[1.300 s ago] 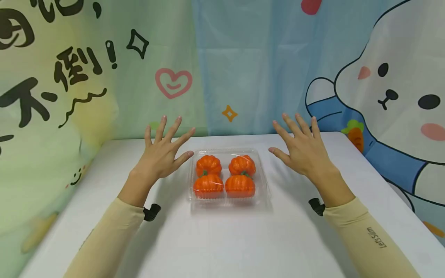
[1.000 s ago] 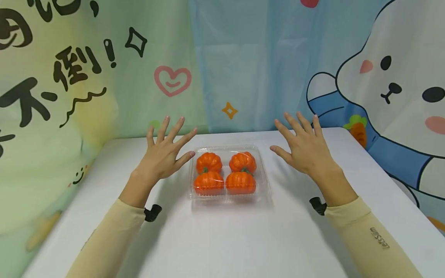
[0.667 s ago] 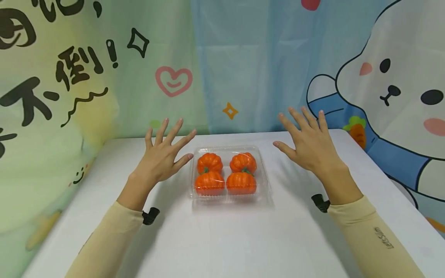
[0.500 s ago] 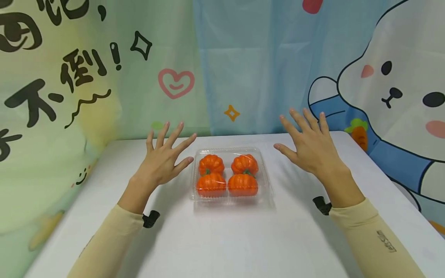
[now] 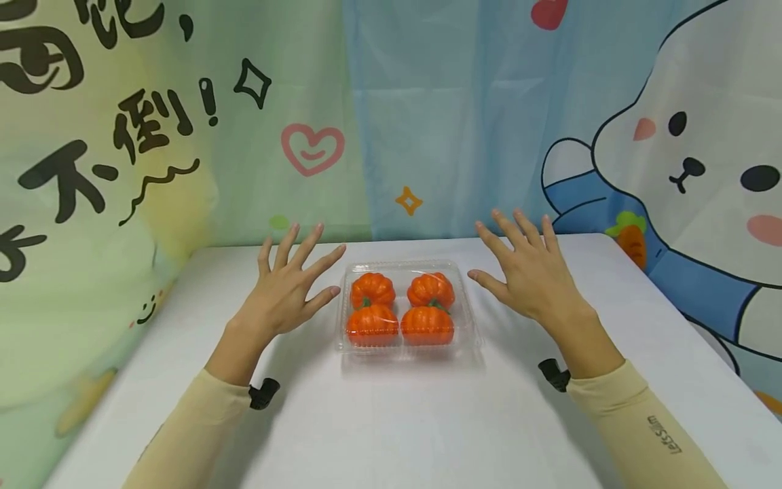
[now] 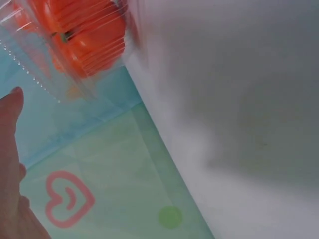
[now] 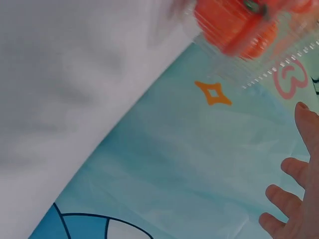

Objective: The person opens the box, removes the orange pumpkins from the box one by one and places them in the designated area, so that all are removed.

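The sleeved left forearm (image 5: 183, 435) slants in from 7 o'clock, its wrist (image 5: 235, 350) bare beyond the cuff. The left grip (image 5: 276, 293) turns its back to the head camera, fingers (image 5: 307, 246) straight and fanned, the little finger (image 5: 265, 258) toward 12 o'clock, the thumb (image 5: 322, 299) between 2 and 3. From 5 o'clock comes the sleeved right forearm (image 5: 641, 421). The right grip (image 5: 534, 282) roughly mirrors this, likewise spread wide, thumb toward 10 o'clock, little finger between 11 and 12.

"LetsSlim" (image 5: 664, 435) is printed on the right sleeve (image 5: 617, 411). On the backdrop (image 5: 421, 88), the black characters "不" (image 5: 66, 190) and "倒" (image 5: 151, 143) are followed by an exclamation mark (image 5: 208, 97); other characters (image 5: 35, 60) are partly cut off.
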`<state>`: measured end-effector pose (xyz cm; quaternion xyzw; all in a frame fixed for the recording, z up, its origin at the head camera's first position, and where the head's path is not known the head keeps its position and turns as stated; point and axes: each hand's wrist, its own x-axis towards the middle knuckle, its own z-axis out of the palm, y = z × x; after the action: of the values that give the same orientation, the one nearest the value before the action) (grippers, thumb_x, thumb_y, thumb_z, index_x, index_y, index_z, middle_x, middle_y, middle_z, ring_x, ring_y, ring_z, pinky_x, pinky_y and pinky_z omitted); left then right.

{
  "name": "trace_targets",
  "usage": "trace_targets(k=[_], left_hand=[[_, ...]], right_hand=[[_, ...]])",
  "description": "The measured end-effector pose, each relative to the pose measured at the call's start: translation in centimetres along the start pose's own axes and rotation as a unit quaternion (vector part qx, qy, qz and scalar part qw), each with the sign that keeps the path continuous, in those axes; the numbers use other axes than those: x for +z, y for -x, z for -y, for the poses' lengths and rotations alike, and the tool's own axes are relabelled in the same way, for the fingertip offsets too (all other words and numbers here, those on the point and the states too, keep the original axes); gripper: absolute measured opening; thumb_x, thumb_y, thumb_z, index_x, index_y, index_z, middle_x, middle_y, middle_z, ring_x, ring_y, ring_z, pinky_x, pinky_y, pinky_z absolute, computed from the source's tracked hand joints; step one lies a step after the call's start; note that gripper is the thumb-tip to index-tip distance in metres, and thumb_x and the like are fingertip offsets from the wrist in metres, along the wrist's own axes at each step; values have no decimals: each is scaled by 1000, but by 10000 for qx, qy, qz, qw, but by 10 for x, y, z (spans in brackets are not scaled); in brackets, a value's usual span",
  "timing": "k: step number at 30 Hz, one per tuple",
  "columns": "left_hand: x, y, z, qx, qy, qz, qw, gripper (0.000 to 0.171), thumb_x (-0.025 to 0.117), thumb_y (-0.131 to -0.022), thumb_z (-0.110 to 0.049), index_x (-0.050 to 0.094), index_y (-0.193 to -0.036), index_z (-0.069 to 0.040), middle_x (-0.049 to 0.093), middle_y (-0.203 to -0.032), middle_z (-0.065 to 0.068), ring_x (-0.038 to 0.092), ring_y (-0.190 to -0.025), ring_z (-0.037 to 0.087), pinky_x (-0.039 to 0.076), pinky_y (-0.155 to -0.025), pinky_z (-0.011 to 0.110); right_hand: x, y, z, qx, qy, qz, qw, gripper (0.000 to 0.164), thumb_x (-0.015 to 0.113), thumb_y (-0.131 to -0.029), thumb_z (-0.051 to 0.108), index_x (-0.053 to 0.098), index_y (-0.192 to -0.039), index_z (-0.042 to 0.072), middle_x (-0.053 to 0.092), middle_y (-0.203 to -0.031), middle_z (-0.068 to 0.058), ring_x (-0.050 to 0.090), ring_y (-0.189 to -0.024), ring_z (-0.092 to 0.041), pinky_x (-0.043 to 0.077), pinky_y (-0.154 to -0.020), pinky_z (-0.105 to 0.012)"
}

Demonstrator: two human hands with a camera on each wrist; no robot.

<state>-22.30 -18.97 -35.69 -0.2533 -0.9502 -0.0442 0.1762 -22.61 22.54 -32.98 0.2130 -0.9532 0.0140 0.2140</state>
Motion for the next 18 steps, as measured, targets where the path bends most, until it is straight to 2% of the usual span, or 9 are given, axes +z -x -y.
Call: trace_targets(k=[7,11,18], left_hand=[[4,11,-4,41,218,41,9997,66,49,-102,-60,27,-161,-43,2,-174,1,-6,-158,39,6,-113,76],[1,14,-6,111,161,-46,9998,66,50,-101,-60,27,-161,-43,5,-174,2,-4,-158,39,7,-113,76],[-4,22,-12,147,93,108,9998,67,49,-102,-61,25,-162,-43,5,-174,3,-3,-158,38,8,-114,75]], right_hand=[[-4,-4,6,-103,-86,52,9999,77,60,-97,59,39,-159,19,29,-166,-15,20,-154,-44,5,-121,-67],[-3,-7,13,-196,-138,5,9997,77,60,-97,60,40,-159,19,30,-166,-15,21,-154,-44,6,-121,-67],[1,-10,25,-429,1,-96,9990,77,62,-95,60,41,-158,20,33,-165,-15,24,-153,-43,9,-121,-67]])
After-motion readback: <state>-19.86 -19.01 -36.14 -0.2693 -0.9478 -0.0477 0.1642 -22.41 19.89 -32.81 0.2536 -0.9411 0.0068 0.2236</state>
